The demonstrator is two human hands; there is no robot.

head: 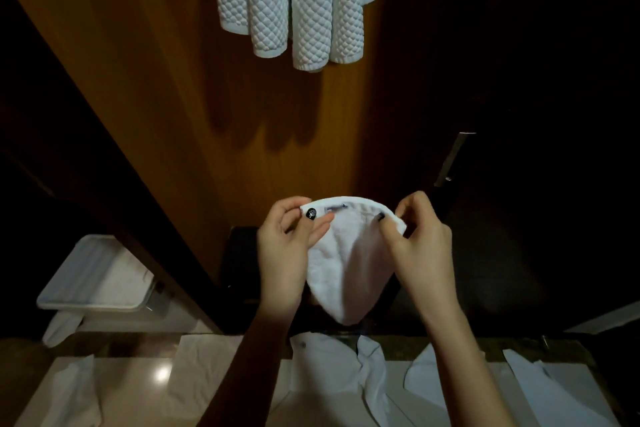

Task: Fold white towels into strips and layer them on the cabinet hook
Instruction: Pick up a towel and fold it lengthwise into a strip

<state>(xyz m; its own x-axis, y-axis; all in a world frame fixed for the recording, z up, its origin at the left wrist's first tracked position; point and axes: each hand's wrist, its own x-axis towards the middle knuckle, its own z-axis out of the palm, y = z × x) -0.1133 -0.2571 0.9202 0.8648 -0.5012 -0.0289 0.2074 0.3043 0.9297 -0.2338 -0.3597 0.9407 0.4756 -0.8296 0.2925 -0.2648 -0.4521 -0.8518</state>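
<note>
A small white towel (346,263) hangs between my hands in front of the wooden cabinet panel (214,121). My left hand (287,246) pinches its top left corner, thumb over the hem. My right hand (419,239) pinches the top right corner. The towel sags into a rounded point below, with a small label near its top edge. Higher on the panel hang several quilted white towel strips (294,0), layered side by side; the hook holding them is out of view.
A pale tray (93,302) with white cloth sits low on the left. White cloths and a shirt (346,378) lie on the glossy counter (138,381) at the bottom. A metal handle (450,159) shows on the dark door at right.
</note>
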